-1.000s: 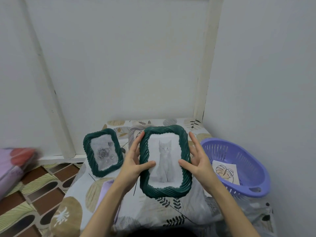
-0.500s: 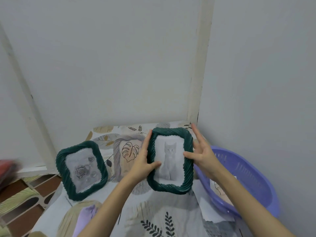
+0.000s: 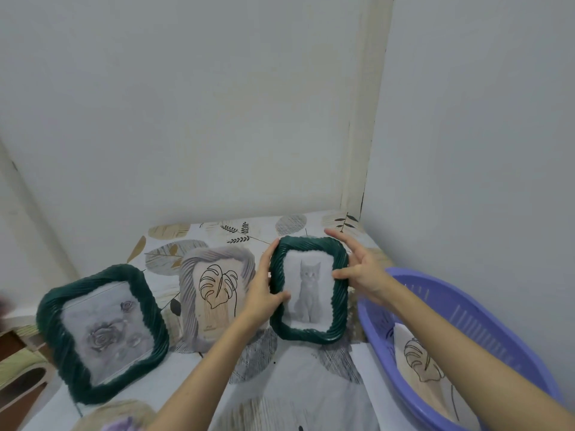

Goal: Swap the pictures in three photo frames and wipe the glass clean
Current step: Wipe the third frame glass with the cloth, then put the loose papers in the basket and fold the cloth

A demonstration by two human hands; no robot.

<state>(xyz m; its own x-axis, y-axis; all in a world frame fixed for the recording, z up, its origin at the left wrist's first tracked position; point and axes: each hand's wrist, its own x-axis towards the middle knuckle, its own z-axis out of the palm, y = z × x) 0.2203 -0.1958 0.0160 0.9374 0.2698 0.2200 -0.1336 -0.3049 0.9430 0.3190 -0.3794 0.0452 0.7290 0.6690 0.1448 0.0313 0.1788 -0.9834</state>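
A dark green frame with a cat picture (image 3: 308,287) stands upright at the back right of the cloth-covered surface. My left hand (image 3: 264,293) grips its left edge, thumb on the glass. My right hand (image 3: 361,269) holds its right edge with the thumb, fingers spread apart. A grey frame with a leaf drawing (image 3: 214,290) stands just left of it. A second dark green frame with a rose picture (image 3: 102,331) leans at the far left.
A purple plastic basket (image 3: 485,337) sits at the right against the wall, with a loose leaf drawing (image 3: 423,365) inside. White walls meet in a corner behind the frames. The surface carries a leaf-patterned cloth (image 3: 311,393). Patterned floor shows at the lower left.
Both hands carried the cat frame away from me and to the right, setting it upright beside the grey leaf frame. The view swung right and closer.
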